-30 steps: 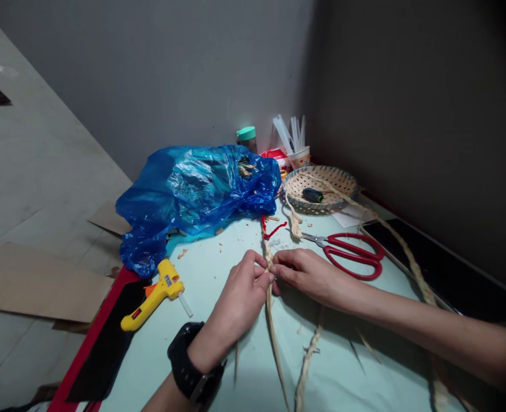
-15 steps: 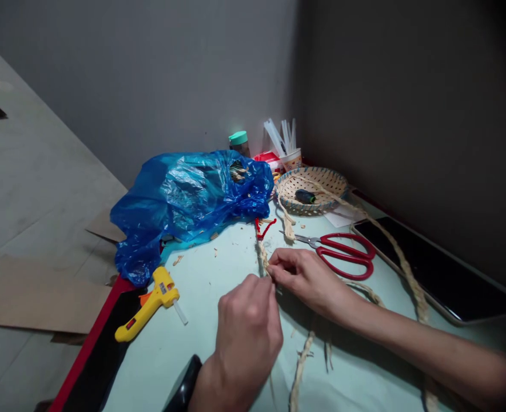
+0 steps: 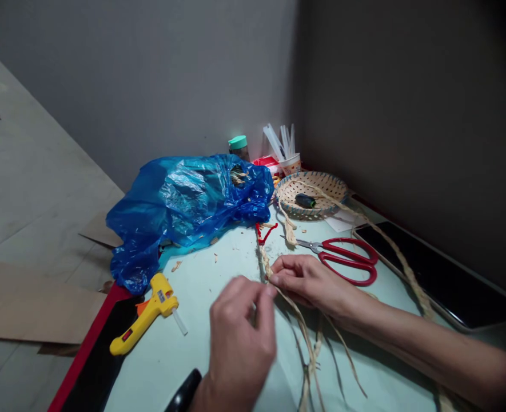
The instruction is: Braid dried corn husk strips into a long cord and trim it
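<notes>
A thin braid of pale straw lies on the light green table, its far end tied with red cord. My right hand pinches the braid where the plaiting ends. My left hand, with a black watch on the wrist, is closed beside it, fingertips pinched on a loose strand. Several loose straw strands trail from both hands toward me.
Red scissors lie right of my hands. A yellow glue gun lies at the left. A blue plastic bag, a woven basket, a cup of glue sticks and a green-lidded jar stand behind. A long straw braid and a dark tablet are at the right.
My left hand drew back toward me from the braid, then came up again beside the right hand. The loose strands now fan out to the right. The right hand stayed on the braid.
</notes>
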### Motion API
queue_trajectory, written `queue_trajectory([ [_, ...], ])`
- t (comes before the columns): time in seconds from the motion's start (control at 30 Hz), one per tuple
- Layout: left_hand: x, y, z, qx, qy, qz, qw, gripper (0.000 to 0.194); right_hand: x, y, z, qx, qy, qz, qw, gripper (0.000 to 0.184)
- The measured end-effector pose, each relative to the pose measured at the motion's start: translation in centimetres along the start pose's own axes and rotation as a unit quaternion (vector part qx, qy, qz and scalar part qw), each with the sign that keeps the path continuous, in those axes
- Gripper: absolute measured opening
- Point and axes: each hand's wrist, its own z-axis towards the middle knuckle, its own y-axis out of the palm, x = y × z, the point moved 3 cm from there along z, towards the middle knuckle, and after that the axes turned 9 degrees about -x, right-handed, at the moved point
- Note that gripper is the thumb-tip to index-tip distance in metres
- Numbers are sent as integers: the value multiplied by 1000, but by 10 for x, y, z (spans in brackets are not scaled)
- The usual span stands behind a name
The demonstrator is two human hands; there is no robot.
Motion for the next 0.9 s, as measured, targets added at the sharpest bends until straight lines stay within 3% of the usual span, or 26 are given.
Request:
queue_trajectory([
  [0.03,-6,-4,4,19,-44,-56,997,19,-1,1,-1,2,4,5,1000,20],
  [0.1,-18,-1,11,-36,-107,-223,968,18,-3,3,-3,-4,7,7,1000,19],
  [0.17,-23,13,15,-151,-151,-412,886,23,-4,3,-4,-10,-3,-7,1000,19],
  [0.23,-26,23,15,-199,-184,-514,814,21,-2,2,-4,-14,-3,-34,999,19],
  [0.27,-26,26,15,-201,-195,-529,801,20,-2,2,-4,-17,0,-57,998,20],
  [0.4,-28,31,14,-201,-209,-481,827,25,-6,-1,-7,2,-10,-247,969,24],
  [0.5,-31,29,14,-196,-184,-382,884,32,-15,1,-12,38,-22,-413,910,26],
  [0.57,-31,25,15,-172,-148,-291,930,37,-18,3,-15,48,-11,-484,874,28],
  [0.63,-31,23,16,-150,-132,-228,953,39,-19,7,-19,51,7,-524,850,28],
  [0.73,-30,22,16,-141,-149,-212,956,39,-16,14,-23,41,2,-557,830,26],
  [0.9,-33,24,16,-140,-136,-280,940,30,-7,25,-29,23,-68,-624,778,20],
])
